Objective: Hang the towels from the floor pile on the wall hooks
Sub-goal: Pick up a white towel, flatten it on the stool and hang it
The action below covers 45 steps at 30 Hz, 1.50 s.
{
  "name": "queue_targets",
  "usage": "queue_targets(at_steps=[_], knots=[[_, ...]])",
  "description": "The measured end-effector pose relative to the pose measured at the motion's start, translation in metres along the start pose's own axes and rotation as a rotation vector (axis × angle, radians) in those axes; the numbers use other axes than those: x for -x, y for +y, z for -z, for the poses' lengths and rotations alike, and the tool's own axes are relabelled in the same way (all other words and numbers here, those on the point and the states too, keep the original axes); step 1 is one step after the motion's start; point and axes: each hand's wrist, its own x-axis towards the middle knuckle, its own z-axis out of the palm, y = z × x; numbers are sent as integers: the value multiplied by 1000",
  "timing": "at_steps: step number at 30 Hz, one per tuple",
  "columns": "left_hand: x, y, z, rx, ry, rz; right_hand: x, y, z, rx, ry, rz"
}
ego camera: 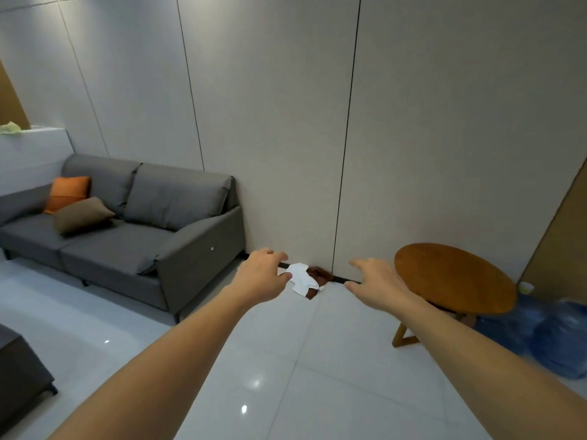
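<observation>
Both my left hand [263, 276] and right hand [378, 281] reach out empty, fingers loosely spread, toward the towel pile [306, 279] at the wall's foot, centre frame; risk: grabbing white and brown towels together, and no hooks are visible.

Single head-worn wide-angle view, forward and down toward floor [270, 360] and wall [286, 138], standing height.
</observation>
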Motion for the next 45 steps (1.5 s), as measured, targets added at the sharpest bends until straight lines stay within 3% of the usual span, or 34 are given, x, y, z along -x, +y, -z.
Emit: queue_targets(at_steps=[11, 18, 36, 45], knots=[[-169, -101, -49, -43, -54, 102, -200, 10, -68, -56, -98, 34], [-302, -129, -83, -49, -134, 165, -348, 40, -97, -68, -185, 34], [-564, -234, -248, 98, -429, 232, -607, 104, -244, -33, -468, -230], [-686, -291, -310, 142, -658, 228, -724, 109, -305, -156, -584, -419]])
